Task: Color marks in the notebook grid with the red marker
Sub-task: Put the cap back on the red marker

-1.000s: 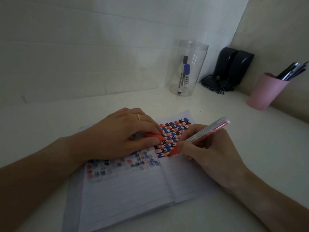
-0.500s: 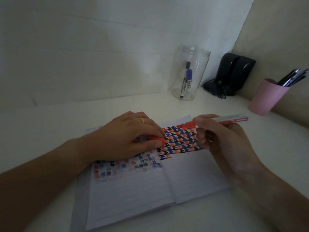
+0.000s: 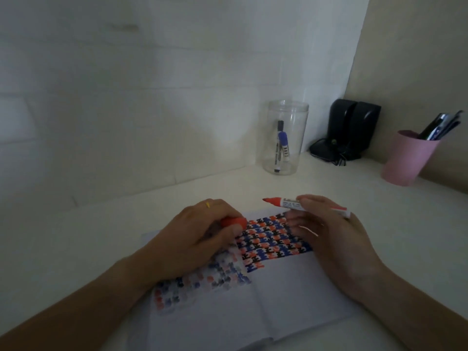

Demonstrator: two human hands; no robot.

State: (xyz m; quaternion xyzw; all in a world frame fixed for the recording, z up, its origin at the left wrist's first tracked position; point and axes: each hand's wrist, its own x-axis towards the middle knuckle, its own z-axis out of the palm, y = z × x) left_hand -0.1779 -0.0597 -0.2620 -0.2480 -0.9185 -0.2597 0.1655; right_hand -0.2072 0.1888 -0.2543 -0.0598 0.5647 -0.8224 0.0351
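An open lined notebook (image 3: 286,297) lies on the white desk in front of me. The top of its right page carries a grid of red, blue and black marks (image 3: 274,240); fainter marks show on the left page. My right hand (image 3: 326,234) grips the red marker (image 3: 286,202), uncapped, held level above the page's far edge with its tip pointing left, off the paper. My left hand (image 3: 200,239) rests on the left page and pinches the red cap (image 3: 234,222) between thumb and fingers.
A clear plastic jar (image 3: 286,138) holding two markers stands at the back by the wall. Black speakers (image 3: 352,130) sit in the corner. A pink cup (image 3: 410,158) with pens stands at the right. Walls close off the back and right.
My right hand lifted the marker off the grid and moved it up and away, turning its tip to the left. My left hand stayed on the page with the cap.
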